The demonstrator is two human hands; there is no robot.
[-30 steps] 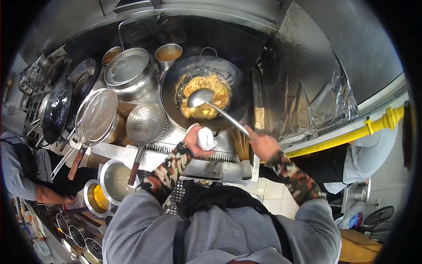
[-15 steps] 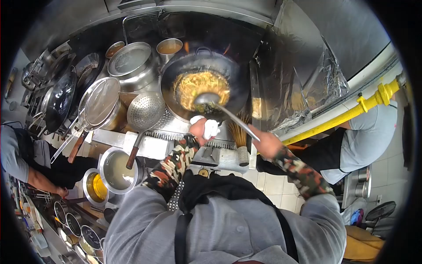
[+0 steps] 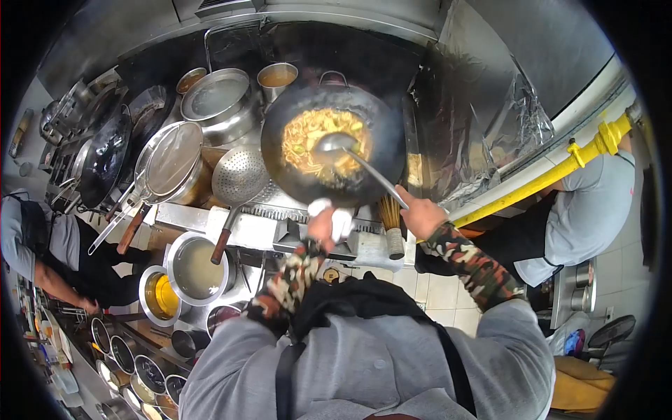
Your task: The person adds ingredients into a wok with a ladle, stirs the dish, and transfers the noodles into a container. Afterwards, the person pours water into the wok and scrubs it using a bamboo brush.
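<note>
Noodles [image 3: 299, 148], mixed with yellow and green pieces, are gathered in the bottom of a dark wok [image 3: 386, 157], where they are apparently kept together by its curved sides. A ladle [image 3: 336, 144] is held with its bowl over the food and its handle slanted across the near right rim, so that the hot metal can be reached from well back. The end of that handle is grasped by the right hand [image 3: 423, 218], with the fingers wrapped round it, presumably for leverage and distance from the heat. At the near rim, a white cloth [image 3: 341, 225] is gripped by the left hand [image 3: 320, 227]; it is probably used as a guard against hot metal. The fingers are partly covered by the cloth, and whether the rim or a handle is clasped beneath it cannot be told. A bristle brush [image 3: 391, 227] is set upright between the two hands, just beside the wok, perhaps for easy reach. To the left, a perforated strainer [image 3: 238, 175] is laid with its handle pointed toward the person, likely so that it can be picked up directly. A small pot [image 3: 278, 92] of orange-brown liquid is placed behind, near the wok's far left rim.
</note>
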